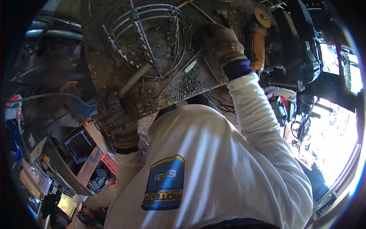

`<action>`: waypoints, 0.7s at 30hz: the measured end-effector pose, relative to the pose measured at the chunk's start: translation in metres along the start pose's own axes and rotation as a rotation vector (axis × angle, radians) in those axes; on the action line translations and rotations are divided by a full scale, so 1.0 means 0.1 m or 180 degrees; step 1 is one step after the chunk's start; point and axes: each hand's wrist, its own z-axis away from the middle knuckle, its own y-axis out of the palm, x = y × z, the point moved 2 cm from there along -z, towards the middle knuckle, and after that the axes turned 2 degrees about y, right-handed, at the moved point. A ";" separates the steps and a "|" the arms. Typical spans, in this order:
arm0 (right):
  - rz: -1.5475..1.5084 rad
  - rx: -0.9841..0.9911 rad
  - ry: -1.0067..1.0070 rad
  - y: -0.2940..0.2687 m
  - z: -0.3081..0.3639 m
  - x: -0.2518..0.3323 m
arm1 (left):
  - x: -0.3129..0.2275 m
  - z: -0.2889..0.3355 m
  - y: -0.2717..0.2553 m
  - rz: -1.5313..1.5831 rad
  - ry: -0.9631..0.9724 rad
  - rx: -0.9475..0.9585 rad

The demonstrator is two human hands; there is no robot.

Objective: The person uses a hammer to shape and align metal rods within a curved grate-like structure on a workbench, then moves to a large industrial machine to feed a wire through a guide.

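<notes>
at the counter's (pixel 93 61) far left, the curved metal frame (pixel 146 49) is lying; nearer, the left hand (pixel 119 114) is apparently gripping a pale rod (pixel 136 79). the right hand (pixel 221 44) is working rightward, grip impossible to tell. positioning seems to be underway, calling for steadiness.

Grimy bench (pixel 95 57); metal-rod frame (pixel 141 40); thin rod (pixel 179 73); short white stick (pixel 190 66); scattered grit (pixel 195 79).
</notes>
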 end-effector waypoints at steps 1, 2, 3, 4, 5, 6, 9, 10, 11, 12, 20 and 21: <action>-0.0428 -0.0152 0.0077 -0.05 0.10 -0.03 | 0.00 0.00 -0.04 0.0008 -0.0006 0.0014; -0.0392 -0.0165 0.0115 -0.07 0.20 -0.08 | 0.01 0.01 -0.01 0.0120 -0.0112 0.0099; -0.0395 -0.0252 0.0128 -0.07 0.29 -0.14 | 0.02 0.02 0.01 0.0226 -0.0224 0.0186; -0.0399 -0.0336 0.0134 -0.05 0.38 -0.19 | 0.01 0.05 0.05 0.0265 -0.0219 0.0195; -0.0401 -0.0341 0.0149 0.00 0.45 -0.20 | 0.01 0.06 0.05 0.0111 -0.0076 0.0054; -0.0639 -0.0433 0.0079 0.06 0.51 -0.19 | 0.00 0.06 0.05 -0.0046 0.0063 -0.0089; -0.0598 -0.0424 -0.0111 0.16 0.65 -0.12 | 0.02 0.06 0.05 0.0111 -0.0059 0.0065; -0.0312 -0.0315 -0.0222 0.18 0.69 -0.09 | 0.02 0.06 0.04 0.0106 -0.0058 0.0053; -0.0318 -0.0324 -0.0237 0.18 0.71 -0.05 | 0.01 0.06 0.03 0.0139 -0.0038 -0.0032; -0.0169 -0.0043 -0.0107 0.19 0.72 -0.02 | 0.00 0.06 0.02 0.0174 -0.0018 -0.0116; 0.0705 -0.0693 -0.0910 0.27 1.20 -0.11 | 0.02 0.15 0.12 -0.0490 0.0099 0.0008; 0.0737 -0.0613 -0.0588 0.18 1.26 -0.04 | 0.00 0.14 0.08 -0.0467 0.0120 -0.0047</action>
